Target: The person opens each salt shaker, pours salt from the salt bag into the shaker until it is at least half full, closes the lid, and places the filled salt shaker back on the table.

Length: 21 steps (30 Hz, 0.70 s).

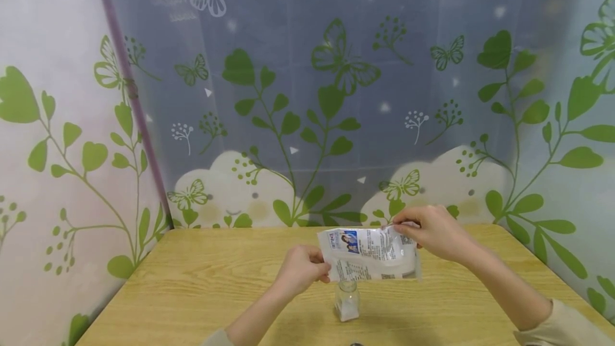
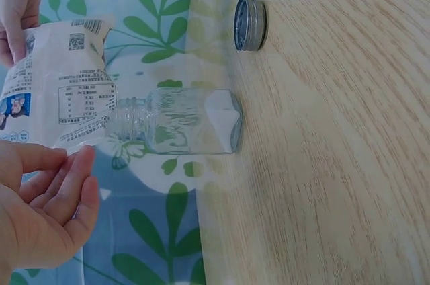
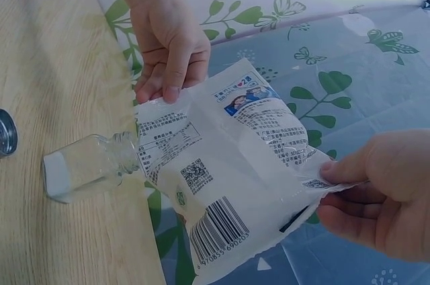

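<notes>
A white printed plastic pouch (image 1: 367, 255) is held up between both hands, above a small clear glass jar (image 1: 347, 303). My left hand (image 1: 301, 270) pinches one corner of the pouch between thumb and fingers. The opposite upper corner is gripped by my right hand (image 1: 434, 233). In the left wrist view, the lower edge of the pouch (image 2: 64, 90) lies at the mouth of the jar (image 2: 191, 121); whether they touch I cannot tell. White powder-like material (image 3: 57, 176) fills the bottom of the jar, slanting to one side. The jar stands upright on the table, uncapped.
A silver metal lid (image 2: 250, 24) lies on the wooden table (image 1: 202, 276) near the jar, on the side nearer the person. Behind the table hangs a blue curtain (image 1: 269, 138) with leaves and butterflies; similar printed cloth flanks both sides.
</notes>
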Available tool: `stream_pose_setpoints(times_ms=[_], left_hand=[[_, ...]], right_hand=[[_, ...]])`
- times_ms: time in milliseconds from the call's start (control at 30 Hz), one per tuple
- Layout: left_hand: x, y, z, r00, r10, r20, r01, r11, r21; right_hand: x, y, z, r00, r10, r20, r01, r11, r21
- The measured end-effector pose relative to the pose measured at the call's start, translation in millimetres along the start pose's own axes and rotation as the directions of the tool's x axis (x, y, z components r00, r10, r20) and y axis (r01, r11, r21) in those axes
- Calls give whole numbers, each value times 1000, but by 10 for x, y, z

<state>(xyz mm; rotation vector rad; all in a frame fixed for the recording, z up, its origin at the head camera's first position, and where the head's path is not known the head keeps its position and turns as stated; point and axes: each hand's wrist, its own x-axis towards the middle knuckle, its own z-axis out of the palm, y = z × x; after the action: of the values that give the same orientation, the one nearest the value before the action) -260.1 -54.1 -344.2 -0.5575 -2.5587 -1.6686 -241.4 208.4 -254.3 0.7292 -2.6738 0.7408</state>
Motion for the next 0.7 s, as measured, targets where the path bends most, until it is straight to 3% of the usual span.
stream_pose_setpoints(times_ms=[700], left_hand=[[-4,-6,-7,1000,7,1,-7,1000,1]], right_hand=[[7,-6,4,1000,-6,-8,6,1000,-4]])
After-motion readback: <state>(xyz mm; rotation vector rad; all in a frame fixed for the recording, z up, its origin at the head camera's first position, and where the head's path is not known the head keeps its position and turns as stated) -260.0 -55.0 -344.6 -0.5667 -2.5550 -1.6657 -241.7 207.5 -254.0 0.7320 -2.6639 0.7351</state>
